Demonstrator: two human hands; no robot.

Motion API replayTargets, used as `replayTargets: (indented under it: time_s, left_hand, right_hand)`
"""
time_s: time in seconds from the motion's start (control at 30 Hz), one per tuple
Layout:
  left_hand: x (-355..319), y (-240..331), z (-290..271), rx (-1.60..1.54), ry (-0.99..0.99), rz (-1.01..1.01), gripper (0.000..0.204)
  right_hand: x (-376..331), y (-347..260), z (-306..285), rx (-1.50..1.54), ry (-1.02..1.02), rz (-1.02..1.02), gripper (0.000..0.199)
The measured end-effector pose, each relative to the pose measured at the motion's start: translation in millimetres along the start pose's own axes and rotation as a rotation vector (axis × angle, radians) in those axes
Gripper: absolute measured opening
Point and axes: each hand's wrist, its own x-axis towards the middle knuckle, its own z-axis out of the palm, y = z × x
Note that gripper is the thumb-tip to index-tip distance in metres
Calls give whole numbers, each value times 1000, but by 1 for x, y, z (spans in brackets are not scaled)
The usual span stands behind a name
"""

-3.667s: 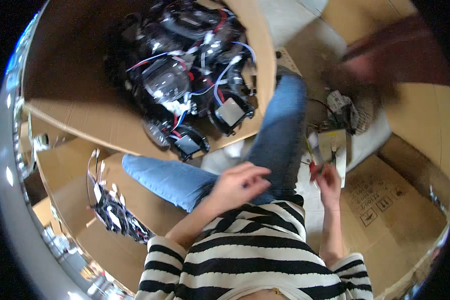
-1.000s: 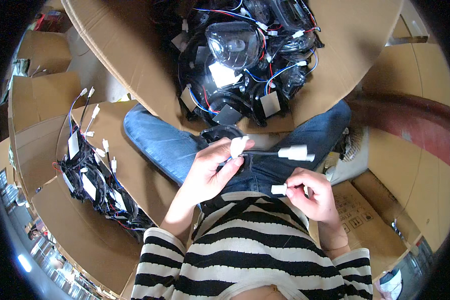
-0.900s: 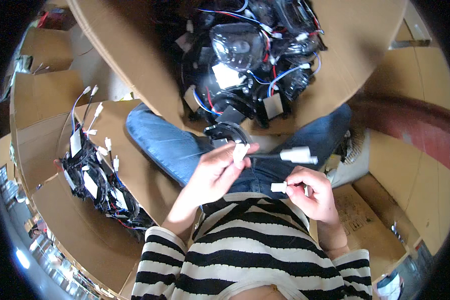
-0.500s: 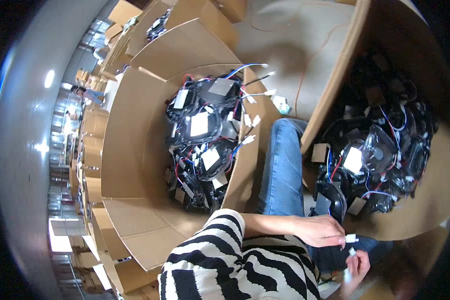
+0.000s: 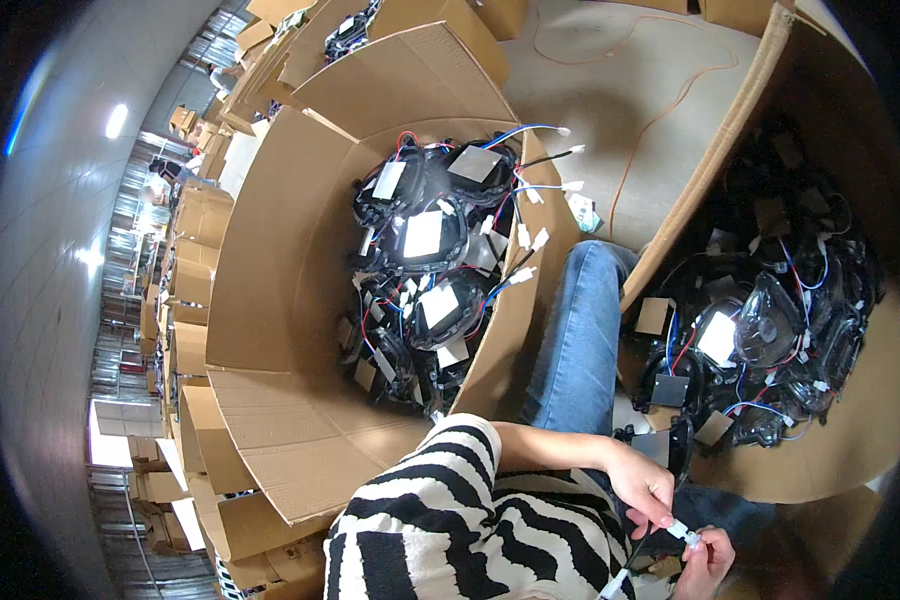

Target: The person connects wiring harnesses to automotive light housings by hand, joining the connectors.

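My left hand (image 5: 642,488) pinches a white plastic wire connector (image 5: 677,528), with a dark cable trailing below the fingers. Close against it, my right hand (image 5: 708,562) holds a second, small white connector (image 5: 692,540) between its fingertips. The two connectors meet end to end; whether they are locked together is too small to make out. A white piece on the dark cable (image 5: 615,583) shows lower down, in front of my striped shirt. Just beyond my left hand is a black rounded unit (image 5: 680,440) with a grey square pad, partly hidden by my forearm.
To my left stands an open cardboard box (image 5: 280,260) of black wired units (image 5: 435,235) with white connectors hanging over its edge. A second big box (image 5: 715,120) on my right holds similar units (image 5: 770,320). My knee (image 5: 580,330) is between them. An orange cord (image 5: 650,125) crosses the floor.
Both hands have drawn together, bringing the two white connectors from apart to end to end. My left hand has moved down. The whole view has shifted slightly.
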Motion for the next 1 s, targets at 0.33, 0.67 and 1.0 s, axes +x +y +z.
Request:
replayTargets:
  time_s: [0.33, 0.67, 1.0]
  left_hand:
    - [6, -9, 0, -42, -64, -9, 41]
    - [-8, -5, -8, -17, -129, -92, 33]
    - [5, -15, -18, -5, -121, -44, 27]
  right_hand:
    - [-5, 3, -11, -3, -26, 86, 7]
    - [14, -5, 15, -163, 80, 37, 5]
    - [15, -7, -1, -176, 2, -56, 5]
